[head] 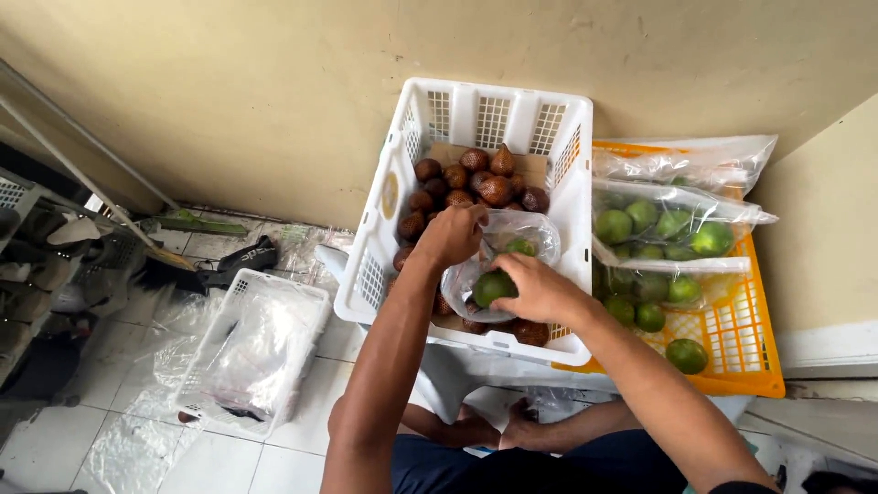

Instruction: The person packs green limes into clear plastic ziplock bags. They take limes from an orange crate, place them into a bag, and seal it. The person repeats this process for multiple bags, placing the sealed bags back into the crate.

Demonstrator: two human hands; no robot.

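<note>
Two crates sit against the wall: my left hand [450, 234] pinches the clear plastic bag [512, 240] over the white crate [384, 197] of snake fruit [485, 178], my right hand [540, 288] grips a green lime [492, 286]; bagged limes [663, 229] fill the orange crate [754, 352]

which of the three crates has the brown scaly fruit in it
The tall white crate against the wall, under both hands. The orange crate to its right holds green fruit and bags; the small white basket on the floor holds only clear plastic.
</note>
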